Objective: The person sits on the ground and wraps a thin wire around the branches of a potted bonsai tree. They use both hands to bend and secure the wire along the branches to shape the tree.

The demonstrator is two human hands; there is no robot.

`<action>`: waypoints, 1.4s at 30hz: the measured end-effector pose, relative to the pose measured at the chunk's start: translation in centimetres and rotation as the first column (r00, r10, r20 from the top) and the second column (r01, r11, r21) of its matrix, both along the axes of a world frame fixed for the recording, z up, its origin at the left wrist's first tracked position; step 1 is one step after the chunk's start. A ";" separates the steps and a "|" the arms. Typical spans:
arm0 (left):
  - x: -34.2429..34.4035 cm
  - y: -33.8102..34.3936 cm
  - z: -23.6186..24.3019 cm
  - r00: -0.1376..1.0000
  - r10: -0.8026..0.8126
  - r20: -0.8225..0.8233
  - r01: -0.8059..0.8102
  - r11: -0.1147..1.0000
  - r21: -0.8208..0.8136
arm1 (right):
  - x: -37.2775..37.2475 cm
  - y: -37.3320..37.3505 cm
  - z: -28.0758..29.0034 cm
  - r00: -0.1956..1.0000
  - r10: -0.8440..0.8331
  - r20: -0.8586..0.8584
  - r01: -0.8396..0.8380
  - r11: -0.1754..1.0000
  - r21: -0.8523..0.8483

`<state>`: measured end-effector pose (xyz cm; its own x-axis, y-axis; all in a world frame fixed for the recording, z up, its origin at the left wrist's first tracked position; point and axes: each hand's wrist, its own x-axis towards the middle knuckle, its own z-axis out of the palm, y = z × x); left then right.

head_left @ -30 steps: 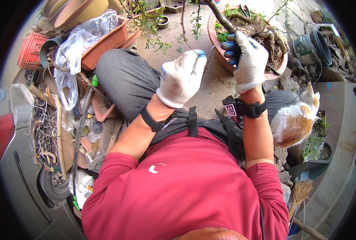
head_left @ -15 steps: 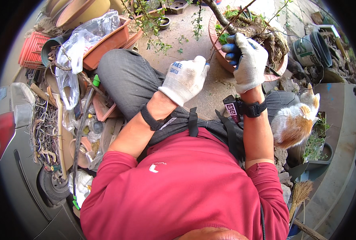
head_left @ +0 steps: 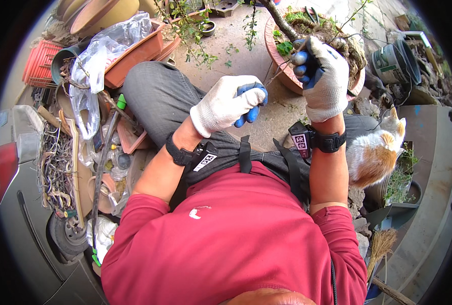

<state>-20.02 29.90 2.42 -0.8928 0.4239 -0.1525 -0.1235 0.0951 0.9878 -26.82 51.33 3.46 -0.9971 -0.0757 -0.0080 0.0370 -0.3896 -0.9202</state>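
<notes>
Both hands wear white knit gloves with blue palms. My left hand (head_left: 231,104) is closed with its thumb and fingertips on the end of a thin brown twig or wire (head_left: 277,73); I cannot tell which. That strand runs up to my right hand (head_left: 321,77), whose curled fingers grip it just below the thick bonsai branch (head_left: 282,23). Whether those fingers also touch the branch is unclear. The branch leans out of a round pink pot (head_left: 273,50) holding a gnarled trunk (head_left: 355,56) and small green leaves.
Planters (head_left: 115,71), a plastic bag (head_left: 91,114) and tangled roots (head_left: 56,168) lie left, beside a grey vehicle (head_left: 25,213). An orange-and-white cat (head_left: 373,157) sits at my right knee, with a bucket (head_left: 388,66) beyond and a straw broom (head_left: 381,249) lower down.
My left hand has moved down-left and turned, showing its blue fingers, with the thin strand now slanting between both hands. My right hand has shifted slightly right.
</notes>
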 end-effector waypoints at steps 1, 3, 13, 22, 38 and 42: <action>0.0 0.2 0.1 0.999 0.006 -0.047 -0.007 0.999 -0.031 | 0.0 -0.1 0.0 0.999 -0.022 0.023 0.022 0.999 0.036; 0.1 0.4 0.2 0.994 0.021 -0.111 -0.033 0.993 -0.112 | -0.1 -0.1 -0.2 0.999 -0.045 0.022 0.043 0.997 0.062; 1.6 -0.7 -0.2 0.982 0.093 0.162 -0.112 0.988 0.111 | -2.8 2.9 -0.2 0.997 -0.076 -0.008 0.074 0.987 -0.140; 1.2 -2.0 -0.5 0.980 -0.021 0.198 0.062 0.978 -0.200 | -3.5 3.5 -1.0 1.000 -0.001 -0.008 -0.001 0.965 -0.262; 2.9 -6.2 4.5 0.996 -0.057 0.063 0.036 0.957 0.289 | -3.0 2.9 -1.9 0.997 -0.074 0.008 0.073 0.994 0.081; 3.4 -6.2 6.1 1.000 -0.025 -0.013 0.028 0.759 0.651 | -2.4 2.1 -1.6 0.995 -0.091 -0.031 0.096 0.953 0.287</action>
<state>-16.64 23.71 8.51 -0.8797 0.4434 0.1719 -0.1272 -0.5676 0.8134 -29.21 53.39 1.84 -0.9998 0.0208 0.0011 -0.0034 -0.1091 -0.9940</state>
